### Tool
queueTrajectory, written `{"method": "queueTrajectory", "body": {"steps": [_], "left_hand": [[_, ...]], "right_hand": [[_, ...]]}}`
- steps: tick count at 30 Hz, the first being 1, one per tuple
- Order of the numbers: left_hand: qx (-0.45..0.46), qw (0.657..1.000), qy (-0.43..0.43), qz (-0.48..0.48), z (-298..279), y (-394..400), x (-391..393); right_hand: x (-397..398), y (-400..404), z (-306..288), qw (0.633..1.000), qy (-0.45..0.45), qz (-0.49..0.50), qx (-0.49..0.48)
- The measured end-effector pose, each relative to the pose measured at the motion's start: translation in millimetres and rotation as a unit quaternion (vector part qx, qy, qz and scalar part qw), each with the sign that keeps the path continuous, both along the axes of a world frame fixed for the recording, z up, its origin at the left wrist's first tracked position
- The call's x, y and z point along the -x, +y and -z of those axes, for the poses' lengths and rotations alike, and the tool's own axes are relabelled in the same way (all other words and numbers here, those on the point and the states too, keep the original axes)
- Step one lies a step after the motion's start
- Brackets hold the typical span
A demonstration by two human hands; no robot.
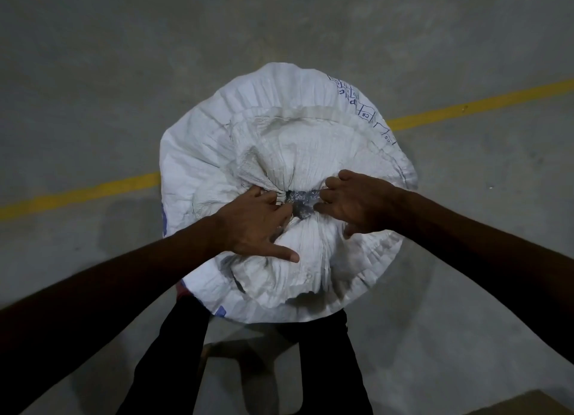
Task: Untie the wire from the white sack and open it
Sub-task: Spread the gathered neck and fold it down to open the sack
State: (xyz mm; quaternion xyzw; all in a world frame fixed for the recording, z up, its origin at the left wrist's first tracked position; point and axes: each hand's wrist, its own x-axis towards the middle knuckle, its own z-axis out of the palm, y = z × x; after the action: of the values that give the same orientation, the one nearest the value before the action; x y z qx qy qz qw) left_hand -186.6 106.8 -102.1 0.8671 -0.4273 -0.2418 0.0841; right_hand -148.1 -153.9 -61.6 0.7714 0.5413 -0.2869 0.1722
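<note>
A large white woven sack with blue printing stands upright on the concrete floor, seen from above. Its mouth is gathered at the centre, with a small gap showing shiny crinkled plastic inside. My left hand grips the gathered fabric on the left side of the gap, thumb spread over the folds. On the right side of the gap, my right hand pinches the bunched fabric. No wire can be made out; the tie point is partly hidden by my fingers.
Grey concrete floor lies all around, crossed by a yellow painted line running behind the sack. My dark-trousered legs stand just below the sack. A brownish corner shows at the bottom right.
</note>
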Motion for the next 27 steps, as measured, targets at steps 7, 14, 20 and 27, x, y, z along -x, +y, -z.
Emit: {"method": "queueTrajectory", "body": {"steps": [7, 14, 20, 27], "left_hand": [[0.023, 0.999, -0.02, -0.015, -11, -10, -13], [0.133, 0.982, -0.024, 0.133, -22, 12, -12], [0.107, 0.974, 0.151, 0.129, -37, 11, -5], [0.0, 0.974, 0.216, 0.064, -48, 29, -10]], "right_hand": [[5, -10, 2, 0.989, -0.035, -0.044, -0.136], [14, -15, -5, 0.984, 0.069, -0.1, -0.129], [19, -14, -22, 0.967, 0.188, 0.081, -0.149], [26, -7, -32, 0.946, 0.264, 0.179, 0.055]]}}
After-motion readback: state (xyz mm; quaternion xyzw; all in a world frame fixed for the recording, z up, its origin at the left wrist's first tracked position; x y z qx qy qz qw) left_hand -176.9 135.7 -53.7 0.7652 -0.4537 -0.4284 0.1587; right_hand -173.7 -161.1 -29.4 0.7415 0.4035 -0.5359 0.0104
